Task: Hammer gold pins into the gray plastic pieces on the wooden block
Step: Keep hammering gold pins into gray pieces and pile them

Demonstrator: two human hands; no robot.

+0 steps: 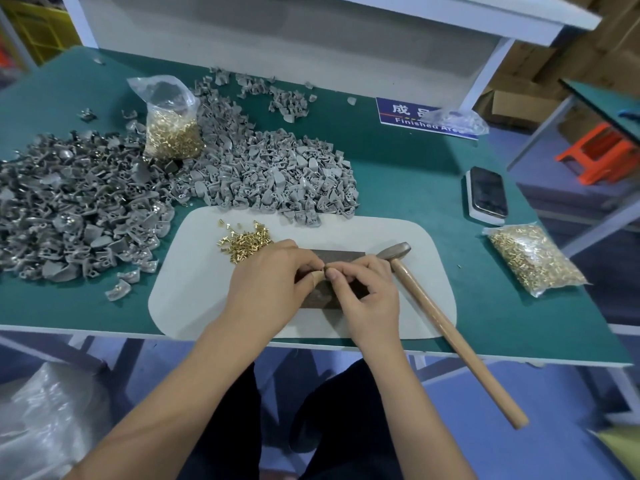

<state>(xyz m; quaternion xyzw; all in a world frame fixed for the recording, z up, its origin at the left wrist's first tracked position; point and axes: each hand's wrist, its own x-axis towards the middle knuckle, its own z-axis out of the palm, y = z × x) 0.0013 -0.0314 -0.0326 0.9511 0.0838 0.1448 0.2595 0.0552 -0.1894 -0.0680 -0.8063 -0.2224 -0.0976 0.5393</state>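
Here both hands, left (273, 271) & right (363, 282), pinch a small piece over the wooden block (341, 255); hammer (446, 323) lies beside.

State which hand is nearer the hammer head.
Right. The right hand sits just beside the hammer head, its knuckles almost at the handle. The left hand is farther off, across the wooden block, near the loose gold pins.

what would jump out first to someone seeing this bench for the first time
The huge heap of gray plastic pieces sprawls across the left and middle of the green bench. Nearer, both hands, left hand and right hand, meet over the wooden block, with a hammer lying at the right.
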